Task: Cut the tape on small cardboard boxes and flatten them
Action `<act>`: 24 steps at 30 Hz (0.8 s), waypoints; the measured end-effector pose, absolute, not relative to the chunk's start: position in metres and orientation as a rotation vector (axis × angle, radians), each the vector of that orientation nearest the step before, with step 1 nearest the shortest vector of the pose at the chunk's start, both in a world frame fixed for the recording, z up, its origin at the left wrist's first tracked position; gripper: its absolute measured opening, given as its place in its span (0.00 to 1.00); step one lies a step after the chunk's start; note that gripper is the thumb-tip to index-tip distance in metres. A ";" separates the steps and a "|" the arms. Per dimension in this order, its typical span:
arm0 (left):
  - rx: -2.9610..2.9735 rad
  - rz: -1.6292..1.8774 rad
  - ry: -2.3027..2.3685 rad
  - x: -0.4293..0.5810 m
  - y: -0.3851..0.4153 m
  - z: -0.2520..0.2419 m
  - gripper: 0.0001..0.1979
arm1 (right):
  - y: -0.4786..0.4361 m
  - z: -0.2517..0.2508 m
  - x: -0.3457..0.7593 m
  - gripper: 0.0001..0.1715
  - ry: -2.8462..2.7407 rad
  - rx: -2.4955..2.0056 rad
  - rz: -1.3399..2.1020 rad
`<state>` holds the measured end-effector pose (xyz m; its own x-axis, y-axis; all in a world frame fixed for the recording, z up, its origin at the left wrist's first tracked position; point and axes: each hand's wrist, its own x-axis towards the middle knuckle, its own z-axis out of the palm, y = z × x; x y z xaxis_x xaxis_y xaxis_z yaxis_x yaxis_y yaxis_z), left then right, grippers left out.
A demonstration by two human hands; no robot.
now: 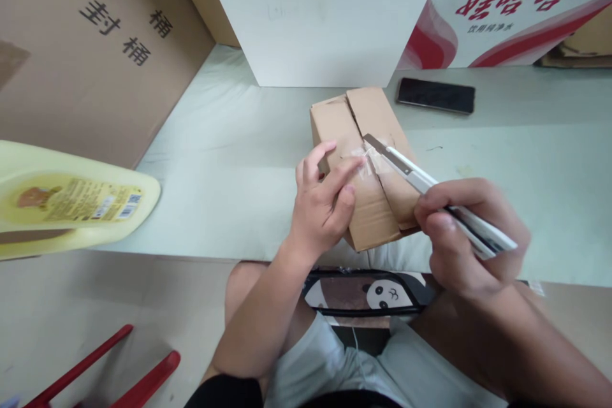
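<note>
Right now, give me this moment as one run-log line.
left hand: pressing small cardboard box | right hand: holds utility knife, blade at clear tape | phone: beyond box

We judge this a stockroom or packing area. Shipping cartons crowd a pale table [215,172]: a large brown carton [71,44] with printed characters, a plain white carton [325,13] and a red-and-white drinks carton [516,6]. A small taped box [375,217] lies on the table with a knife [406,169] at its seam. A labelled yellow jug [71,201] shows at the left edge.
</note>
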<state>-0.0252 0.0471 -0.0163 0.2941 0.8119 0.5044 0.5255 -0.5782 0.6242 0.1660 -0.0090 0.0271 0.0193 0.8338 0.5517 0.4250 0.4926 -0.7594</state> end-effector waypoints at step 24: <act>2.160 1.186 1.205 -0.024 0.046 -0.016 0.24 | -0.011 0.030 0.163 0.18 -1.634 -1.272 0.410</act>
